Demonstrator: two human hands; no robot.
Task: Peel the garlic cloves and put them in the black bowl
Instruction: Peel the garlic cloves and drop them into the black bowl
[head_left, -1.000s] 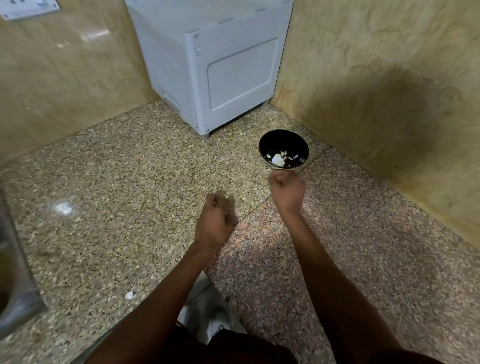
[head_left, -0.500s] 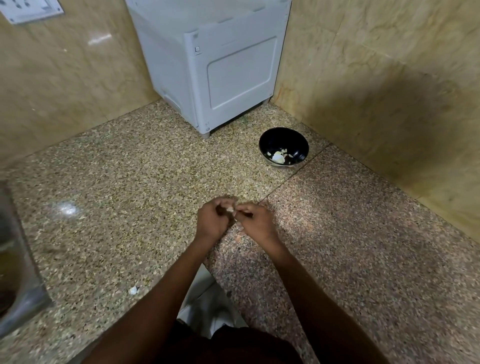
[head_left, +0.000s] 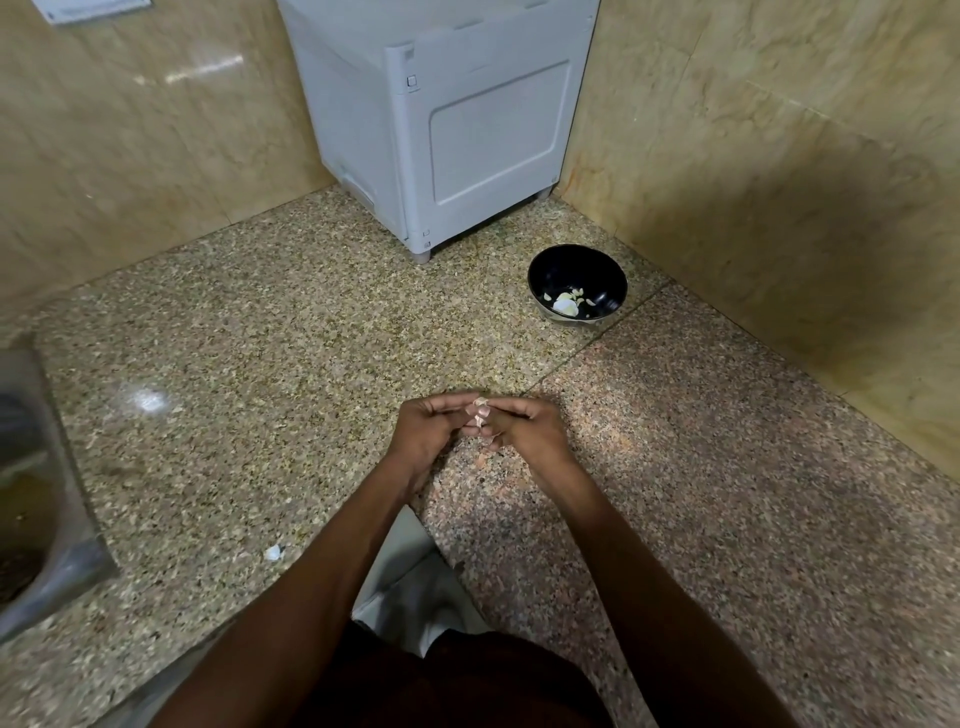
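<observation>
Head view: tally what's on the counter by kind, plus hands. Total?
Hands: 2, left hand and right hand, sharing a grip on the garlic clove
Garlic clove in hand: 1
Black bowl: 1, pale garlic pieces inside, too small to count
White appliance: 1
Loose white scrap: 1
Total: 6

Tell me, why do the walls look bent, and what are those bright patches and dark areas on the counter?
Head view: the wide-angle lens bows the wall edges; glare spots sit on the counter and the left wall; a broad shadow darkens the right wall and the counter below it; the black bowl is sharp, the sink at the left edge smeared.
</observation>
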